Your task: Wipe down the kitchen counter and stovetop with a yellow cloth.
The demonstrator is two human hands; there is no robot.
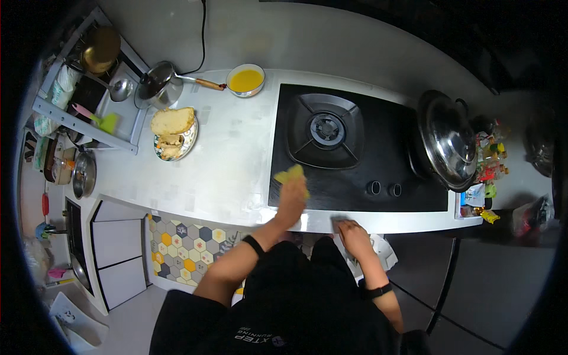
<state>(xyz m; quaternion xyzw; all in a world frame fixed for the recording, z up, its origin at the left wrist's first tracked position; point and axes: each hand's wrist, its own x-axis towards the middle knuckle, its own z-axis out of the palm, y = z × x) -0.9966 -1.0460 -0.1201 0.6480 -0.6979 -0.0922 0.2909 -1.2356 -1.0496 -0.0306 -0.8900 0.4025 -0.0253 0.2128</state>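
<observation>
My left hand (pixel 291 204) grips a yellow-green cloth (pixel 289 174), possibly a sponge. It is over the front left corner of the black glass gas hob (pixel 319 191). Just behind the cloth sits the burner (pixel 327 128) with its square pan support. At the counter's front edge is my right hand (pixel 355 239), its fingers bent against or just above the rim; whether it holds anything is hidden. Two control knobs (pixel 385 189) lie on the hob beyond that hand.
A lidded steel wok (pixel 448 142) covers the hob's right end, with bottles (pixel 492 155) beside it. To the left stand a bowl of yellow liquid (pixel 246 81), a plate of bread (pixel 173 126), a lidded saucepan (pixel 164 86) and a metal rack (pixel 84 122).
</observation>
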